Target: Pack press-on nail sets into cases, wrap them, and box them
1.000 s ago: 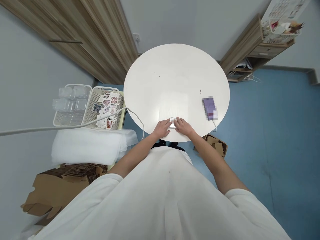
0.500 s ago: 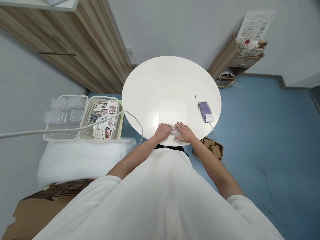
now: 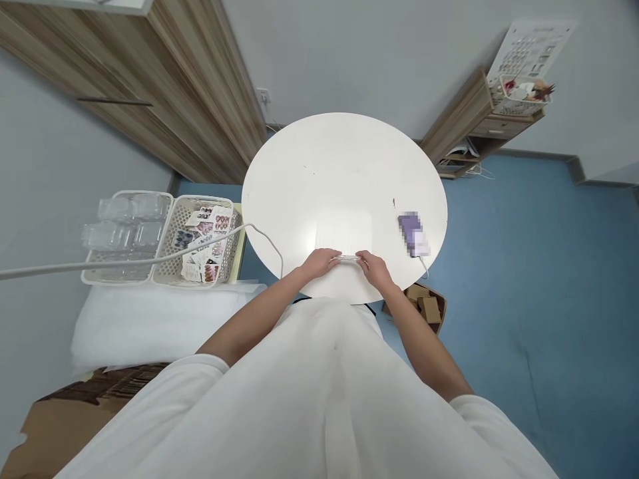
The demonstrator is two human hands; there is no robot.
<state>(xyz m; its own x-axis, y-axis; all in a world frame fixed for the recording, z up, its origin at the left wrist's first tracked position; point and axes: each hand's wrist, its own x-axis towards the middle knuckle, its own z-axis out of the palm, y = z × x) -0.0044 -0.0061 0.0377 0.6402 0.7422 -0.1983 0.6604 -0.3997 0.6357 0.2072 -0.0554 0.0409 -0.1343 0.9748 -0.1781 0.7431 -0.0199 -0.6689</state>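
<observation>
Near the front edge of the round white table [image 3: 344, 179], a thin, clear and whitish flat item [image 3: 348, 257] spans the gap between my hands. It looks like clear plastic, but its exact kind is too small to make out. My left hand [image 3: 320, 262] grips its left end with fingers closed. At the other end, my right hand [image 3: 376, 269] pinches it between thumb and fingers. Both hands partly cover the ends of the item.
A purple phone-like object [image 3: 411, 233], blurred out, lies at the table's right with a white cable. Left of the table stand a white basket of nail-like sets on cards [image 3: 232, 256] and a basket of clear plastic boxes [image 3: 117, 234]. A cardboard box [image 3: 434, 309] sits on the floor.
My right hand, earlier spread flat over the clear item, now pinches its right end. My hands have moved apart, and the item shows as a thin strip between them. The view has shifted slightly.
</observation>
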